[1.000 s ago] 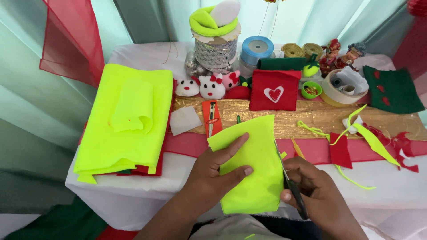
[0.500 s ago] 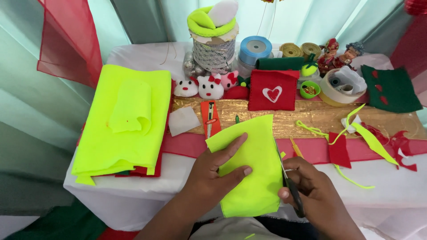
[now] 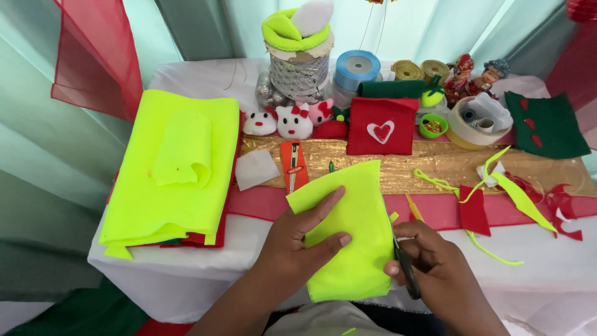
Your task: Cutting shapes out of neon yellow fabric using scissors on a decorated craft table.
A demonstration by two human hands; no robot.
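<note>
My left hand grips a piece of neon yellow felt, thumb on its face and fingers spread over its left half. My right hand holds dark scissors against the felt's right edge, low down; the blades are mostly hidden by my fingers. The felt is held above the front edge of a white-clothed table.
A folded stack of neon yellow felt lies at left. A gold and red runner crosses the table with felt scraps, a red heart pouch, small plush toys, ribbon rolls, a tape roll, green felt.
The scissors and my right hand have crept slightly up along the felt's right edge. My left hand keeps its hold; the felt barely shifts.
</note>
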